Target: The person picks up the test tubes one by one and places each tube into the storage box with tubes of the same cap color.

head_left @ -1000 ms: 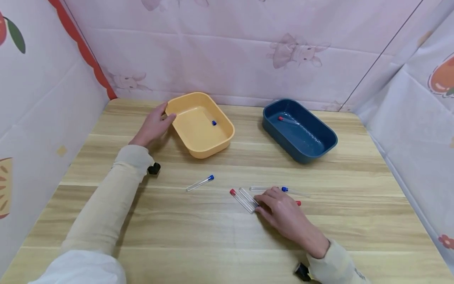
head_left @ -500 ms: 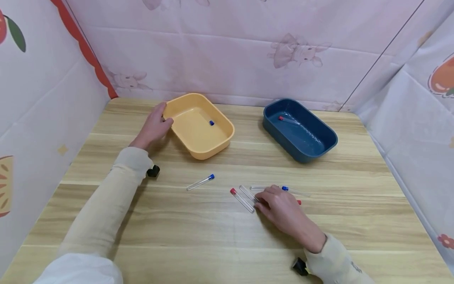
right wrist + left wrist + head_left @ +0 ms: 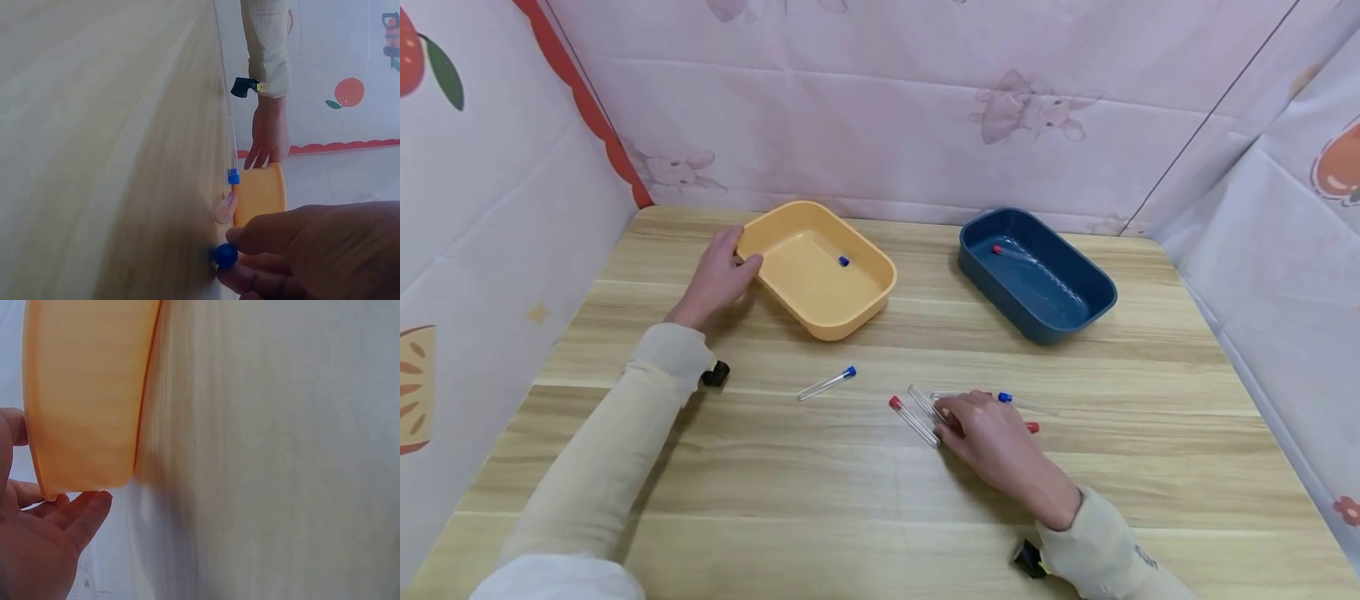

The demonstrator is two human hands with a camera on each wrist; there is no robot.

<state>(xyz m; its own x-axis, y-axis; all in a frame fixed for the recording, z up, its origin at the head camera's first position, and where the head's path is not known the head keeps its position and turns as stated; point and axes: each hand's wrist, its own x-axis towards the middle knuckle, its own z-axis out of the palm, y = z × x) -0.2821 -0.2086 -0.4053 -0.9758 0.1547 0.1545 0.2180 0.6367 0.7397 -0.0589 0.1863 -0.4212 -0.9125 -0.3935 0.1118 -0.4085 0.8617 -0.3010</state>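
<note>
My left hand grips the left corner of a yellow plastic bin, thumb at the rim; in the left wrist view its fingers lie against the bin's outer wall. My right hand is low over the table and pinches a blue-capped test tube. Its blue cap shows between thumb and finger in the right wrist view. Beside it lies a red-capped test tube. Behind the hand are another blue-capped tube and a red cap, its tube hidden by the hand.
Left of the cluster, a blue-capped tube lies alone on the wooden table. A dark blue bin at back right holds a red-capped tube. Inside the yellow bin sits a blue-capped tube. Printed cloth walls surround the table.
The yellow bin's left corner has swung left and toward me, with my left hand on it. My right hand stays at nearly the same spot, and the cap it pinches is now hidden from the head view.
</note>
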